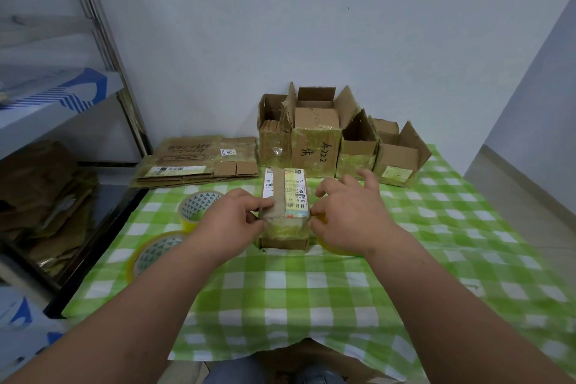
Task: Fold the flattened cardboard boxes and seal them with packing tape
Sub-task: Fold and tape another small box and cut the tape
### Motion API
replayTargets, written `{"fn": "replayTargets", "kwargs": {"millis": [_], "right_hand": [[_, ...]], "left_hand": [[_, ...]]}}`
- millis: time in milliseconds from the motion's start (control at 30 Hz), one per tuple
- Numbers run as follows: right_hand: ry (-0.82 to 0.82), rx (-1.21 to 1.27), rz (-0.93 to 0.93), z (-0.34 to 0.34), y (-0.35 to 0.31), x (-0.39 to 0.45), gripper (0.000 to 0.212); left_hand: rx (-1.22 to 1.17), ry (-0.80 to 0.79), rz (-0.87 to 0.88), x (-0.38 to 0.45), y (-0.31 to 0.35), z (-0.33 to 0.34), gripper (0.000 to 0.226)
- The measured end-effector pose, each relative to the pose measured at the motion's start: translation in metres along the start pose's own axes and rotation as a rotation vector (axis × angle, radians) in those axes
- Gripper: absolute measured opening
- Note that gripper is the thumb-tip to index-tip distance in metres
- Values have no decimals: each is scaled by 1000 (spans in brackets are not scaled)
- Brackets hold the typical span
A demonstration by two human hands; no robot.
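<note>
1 box [285, 196] between 2 hands [232, 221], 3 tape rolls [199, 204]

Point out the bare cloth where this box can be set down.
Free: the checked tablecloth near its front edge, and its right side, right of the right hand. Crowded: the back row of open boxes, the flattened stack, and the tape rolls at left.

tape roll [335, 245] mostly hidden under right hand [349, 212]
</note>
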State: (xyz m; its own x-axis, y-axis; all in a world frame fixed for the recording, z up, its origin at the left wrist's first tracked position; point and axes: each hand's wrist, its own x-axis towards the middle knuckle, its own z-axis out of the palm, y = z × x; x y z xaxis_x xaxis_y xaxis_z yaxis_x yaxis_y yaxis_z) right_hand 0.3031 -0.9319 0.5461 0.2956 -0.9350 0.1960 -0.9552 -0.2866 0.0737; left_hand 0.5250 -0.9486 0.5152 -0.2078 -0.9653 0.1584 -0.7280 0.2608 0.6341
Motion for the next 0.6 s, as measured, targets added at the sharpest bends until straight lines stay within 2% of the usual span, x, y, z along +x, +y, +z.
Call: {"fn": "replayTargets", "kwargs": {"millis": [333,600], "right_hand": [[36,-16,13,5,0,0,38],[24,-1,6,6,0,3,36]], "left_hand": [[25,86,-1,-6,3,13,40],[-3,-44,-105,-7,-5,8,46]]}}
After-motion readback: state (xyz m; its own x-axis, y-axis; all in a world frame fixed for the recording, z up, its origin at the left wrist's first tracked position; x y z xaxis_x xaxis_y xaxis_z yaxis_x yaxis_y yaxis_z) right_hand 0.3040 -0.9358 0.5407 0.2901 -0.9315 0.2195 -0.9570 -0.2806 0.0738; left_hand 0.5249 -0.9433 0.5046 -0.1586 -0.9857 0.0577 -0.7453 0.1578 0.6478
